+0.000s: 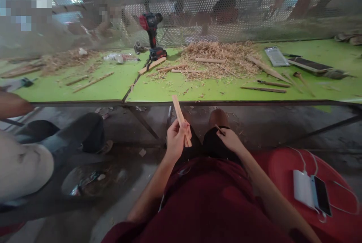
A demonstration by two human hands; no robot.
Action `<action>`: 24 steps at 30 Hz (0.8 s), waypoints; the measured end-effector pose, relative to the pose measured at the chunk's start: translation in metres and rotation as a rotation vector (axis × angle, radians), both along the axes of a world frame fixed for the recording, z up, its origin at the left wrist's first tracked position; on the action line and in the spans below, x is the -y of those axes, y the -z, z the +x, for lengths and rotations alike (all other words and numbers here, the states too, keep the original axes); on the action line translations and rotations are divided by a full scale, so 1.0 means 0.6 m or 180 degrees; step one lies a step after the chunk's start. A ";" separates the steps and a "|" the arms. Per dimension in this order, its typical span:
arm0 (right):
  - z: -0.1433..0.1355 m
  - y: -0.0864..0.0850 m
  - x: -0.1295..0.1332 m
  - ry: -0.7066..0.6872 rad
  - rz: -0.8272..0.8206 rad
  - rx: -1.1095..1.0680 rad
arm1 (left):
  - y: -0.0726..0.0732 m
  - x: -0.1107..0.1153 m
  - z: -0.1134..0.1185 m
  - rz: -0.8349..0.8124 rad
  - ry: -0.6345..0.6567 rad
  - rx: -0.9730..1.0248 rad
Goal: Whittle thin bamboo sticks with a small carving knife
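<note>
My left hand (pixel 175 139) is closed around a flat, pale strip of wood (pixel 178 109), held upright at a slant just in front of the table edge. Over my right thigh, my right hand (pixel 231 140) grips a thin, dark stick-like tool (pixel 219 129). Only a short end of that tool shows; the rest is hidden by my fingers, so its exact kind cannot be told. The tool and the wood strip are well apart. Beyond my hands, wood shavings (pixel 223 52) lie heaped on the green table (pixel 158 91).
A cordless drill (pixel 152 35) stands on the table before a perforated metal screen (pixel 181 17). Thin carving tools (pixel 263 89) and a dark sharpening stone (pixel 311 65) lie right. Another person (pixel 22 164) sits left. A red stool (pixel 278 167) beside me holds a phone (pixel 321 196).
</note>
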State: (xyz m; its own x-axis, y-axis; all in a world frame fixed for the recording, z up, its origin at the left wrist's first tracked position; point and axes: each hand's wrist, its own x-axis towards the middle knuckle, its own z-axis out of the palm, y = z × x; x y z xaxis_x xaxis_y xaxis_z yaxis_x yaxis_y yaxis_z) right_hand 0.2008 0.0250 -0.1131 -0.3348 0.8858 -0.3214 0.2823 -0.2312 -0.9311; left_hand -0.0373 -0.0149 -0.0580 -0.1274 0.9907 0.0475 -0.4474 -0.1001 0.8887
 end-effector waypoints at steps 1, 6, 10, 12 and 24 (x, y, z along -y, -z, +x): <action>0.000 -0.001 0.003 0.0060 0.0027 0.0000 | 0.002 0.000 -0.001 -0.0003 0.0002 -0.0031; -0.014 -0.020 0.026 -0.0146 -0.0480 -0.1285 | 0.013 -0.003 -0.003 0.0097 -0.0050 -0.0074; -0.036 -0.032 0.043 -0.0183 -0.0506 -0.1560 | 0.016 -0.005 0.009 0.0091 -0.0017 0.0005; -0.047 -0.038 0.050 -0.0190 -0.0596 -0.1839 | 0.016 -0.008 0.017 0.0106 -0.0040 0.0004; -0.073 -0.070 0.072 -0.0768 -0.0947 -0.1999 | 0.015 -0.011 0.036 -0.0201 0.0496 -0.0700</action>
State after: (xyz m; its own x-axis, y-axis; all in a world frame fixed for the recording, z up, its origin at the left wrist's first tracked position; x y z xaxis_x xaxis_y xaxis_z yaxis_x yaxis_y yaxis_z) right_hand 0.1571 -0.0181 -0.0713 -0.7096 0.6693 -0.2202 -0.2087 -0.4982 -0.8416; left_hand -0.0156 -0.0081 -0.0673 0.0334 0.9994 -0.0053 -0.2487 0.0134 0.9685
